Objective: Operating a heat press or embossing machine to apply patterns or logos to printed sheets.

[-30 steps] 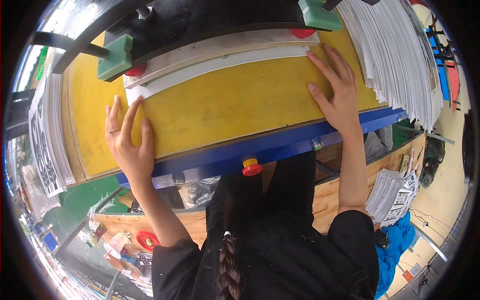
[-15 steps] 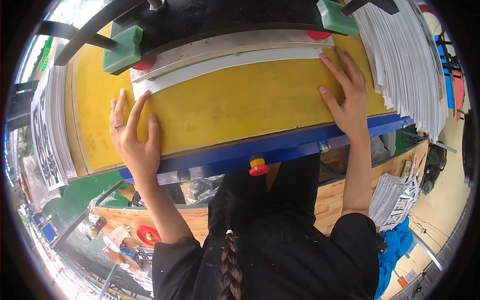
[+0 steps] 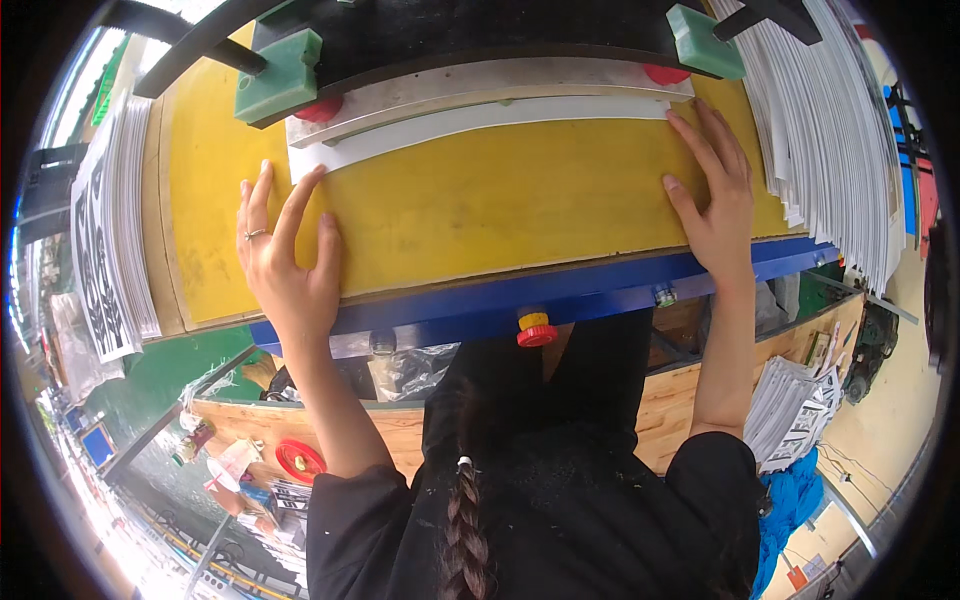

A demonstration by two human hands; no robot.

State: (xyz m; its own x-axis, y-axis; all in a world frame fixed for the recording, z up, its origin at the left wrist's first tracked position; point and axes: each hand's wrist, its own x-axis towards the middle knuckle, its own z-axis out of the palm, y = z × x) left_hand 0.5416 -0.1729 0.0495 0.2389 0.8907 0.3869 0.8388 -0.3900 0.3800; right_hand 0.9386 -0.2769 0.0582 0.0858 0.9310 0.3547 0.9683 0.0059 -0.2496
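Observation:
A white sheet shows as a narrow strip on a yellow board, its far part hidden under a silver metal bar. My left hand lies on the board with spread fingers, the index fingertip touching the strip's left end. At its right end, fingertips of my right hand touch or nearly touch the strip, the thumb standing apart. Both hands are open and neither grasps anything. Behind the bar is a black machine plate with green blocks at its corners.
Stacks of sheets stand at both sides of the board: a printed stack left, a taller stack right. Along the near edge runs a blue beam with a red and yellow button. Below is a wooden shelf.
The whole view has shifted slightly, so the machine and both hands appear farther right. Relative to the sheet's ends, my hands stay in nearly the same places.

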